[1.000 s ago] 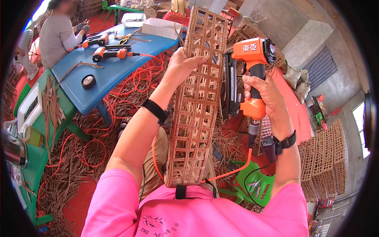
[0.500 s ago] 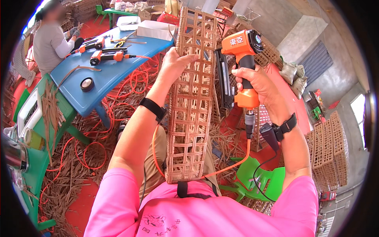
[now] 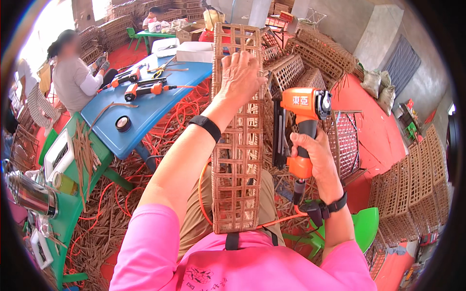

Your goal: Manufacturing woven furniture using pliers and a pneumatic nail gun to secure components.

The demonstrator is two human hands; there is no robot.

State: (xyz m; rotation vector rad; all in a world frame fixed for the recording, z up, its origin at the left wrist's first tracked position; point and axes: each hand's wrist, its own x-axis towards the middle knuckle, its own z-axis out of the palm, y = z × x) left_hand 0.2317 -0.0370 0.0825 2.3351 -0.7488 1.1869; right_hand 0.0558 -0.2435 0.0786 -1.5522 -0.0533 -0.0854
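A long brown woven basket (image 3: 236,186) stands on end in front of me, its near end against my waist. My left hand (image 3: 241,75) lies on its upper part, fingers curled over the lattice and thumb toward the right edge. My right hand (image 3: 316,148) is wrapped round the black grip of an orange air staple gun (image 3: 297,101), held just right of the basket. The gun's black magazine runs along the basket's right side. From the handle's base an orange air hose (image 3: 277,221) runs back behind the basket. The staple gun's nose tip is hidden.
On the left a blue table (image 3: 104,140) bears more orange staple guns (image 3: 144,89) and a tape roll (image 3: 123,123). A green table (image 3: 65,233) holds a steel flask (image 3: 31,194). Strips and hoses litter the floor. A person (image 3: 73,80) sits beyond; baskets (image 3: 412,189) stand right.
My left hand has shifted higher and across the basket's face. The staple gun in my right hand has come lower. My view has turned, so the surroundings sit farther right and lower.
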